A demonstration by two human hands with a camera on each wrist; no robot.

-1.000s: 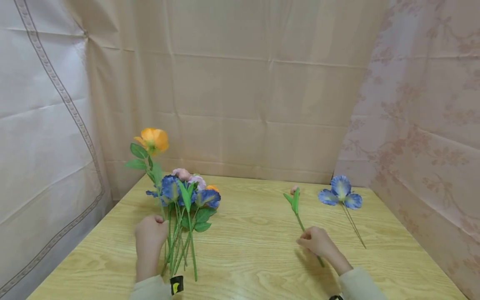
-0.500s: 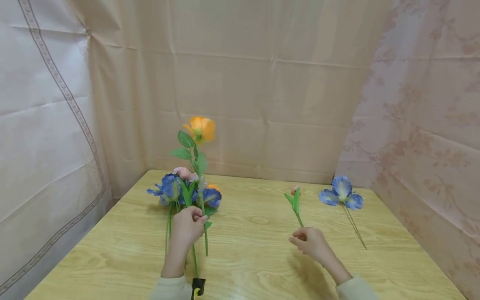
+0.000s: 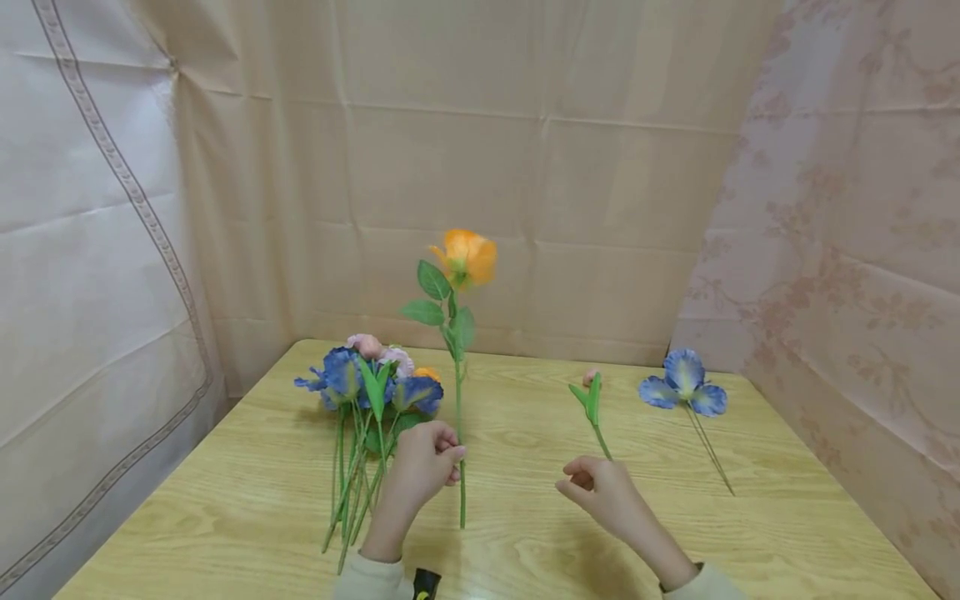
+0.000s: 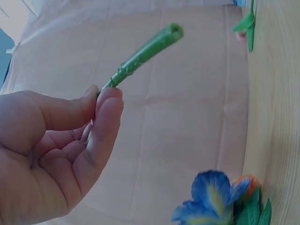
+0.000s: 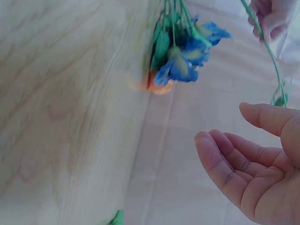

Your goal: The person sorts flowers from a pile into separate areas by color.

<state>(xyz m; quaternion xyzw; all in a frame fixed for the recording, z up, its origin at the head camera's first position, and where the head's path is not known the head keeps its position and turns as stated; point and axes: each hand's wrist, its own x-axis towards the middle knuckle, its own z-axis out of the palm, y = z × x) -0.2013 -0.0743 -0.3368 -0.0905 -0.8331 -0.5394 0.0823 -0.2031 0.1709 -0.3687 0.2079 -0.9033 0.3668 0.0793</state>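
My left hand [image 3: 427, 462] pinches the green stem [image 4: 145, 51] of an artificial orange flower [image 3: 468, 257] between thumb and fingertips. The flower stands upright over the middle of the table, its bloom at the top and green leaves partway down. To the right, my right hand [image 3: 603, 492] hovers with thumb and fingers parted, holding nothing, as the right wrist view [image 5: 253, 159] also shows. Just beyond it lies a pink tulip [image 3: 591, 400] with green leaves, the lower stem hidden behind the hand.
A pile of artificial flowers lies at the left of the wooden table [image 3: 510, 533], with blue irises [image 3: 341, 375], pink and lilac blooms [image 3: 366, 346] and another orange flower. One blue iris [image 3: 684, 385] lies at the far right. Beige curtains [image 3: 480, 167] enclose the table.
The left hand has carried the orange flower rightward from beside the pile to the table's middle. The right hand has drawn left, away from the tulip's stem.
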